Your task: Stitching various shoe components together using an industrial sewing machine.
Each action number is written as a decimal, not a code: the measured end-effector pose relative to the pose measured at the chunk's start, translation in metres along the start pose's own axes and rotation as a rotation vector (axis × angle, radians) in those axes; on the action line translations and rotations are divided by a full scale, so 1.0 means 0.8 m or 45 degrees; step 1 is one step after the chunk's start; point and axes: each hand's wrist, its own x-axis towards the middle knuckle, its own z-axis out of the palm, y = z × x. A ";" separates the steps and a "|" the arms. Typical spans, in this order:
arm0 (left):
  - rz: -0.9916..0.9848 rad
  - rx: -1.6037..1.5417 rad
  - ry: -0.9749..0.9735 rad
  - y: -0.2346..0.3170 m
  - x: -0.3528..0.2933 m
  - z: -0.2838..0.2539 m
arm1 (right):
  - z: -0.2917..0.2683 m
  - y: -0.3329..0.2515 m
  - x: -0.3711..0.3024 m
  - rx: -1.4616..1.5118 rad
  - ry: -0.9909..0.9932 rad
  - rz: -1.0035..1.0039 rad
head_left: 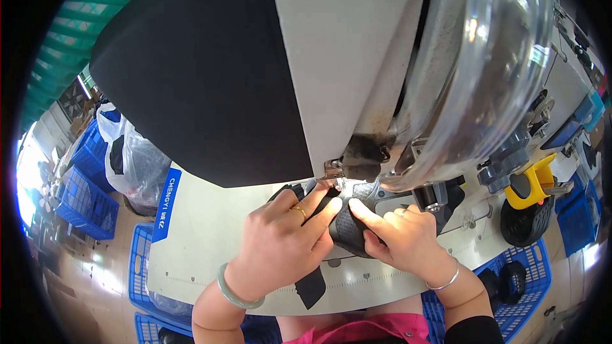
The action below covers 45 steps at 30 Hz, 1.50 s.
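A black textured piece that looks like a shoe upper (349, 234) lies on the pale table of a sewing machine (338, 57), its far part under the needle area (339, 181). From the left, my left hand (280, 245) grips the piece, its fingertips close to the needle. My right hand (408, 242) holds the right side, thumb and fingers pressed on the material. Both thumbs nearly meet over the piece. A black flap (311, 288) sticks out toward me below my left hand. The stitching point is partly hidden by my fingers and the machine head.
Blue baskets stand to the left (89, 204) and lower right (532, 274), the latter holding black shoe parts. A plastic bag (143, 159) sits at left. On the right are a yellow holder (539, 181) and a black shoe-like piece (526, 223). A clear guard (497, 76) bulges over the machine.
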 end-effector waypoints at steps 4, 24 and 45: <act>-0.014 -0.022 -0.008 -0.002 0.000 0.002 | -0.002 0.002 0.006 0.020 0.026 0.002; 0.079 -0.106 0.059 -0.014 -0.007 0.010 | -0.011 0.018 0.015 0.081 -0.089 -0.030; -0.025 -0.700 -0.136 -0.044 -0.004 0.000 | 0.016 0.042 0.006 0.229 -0.011 -0.111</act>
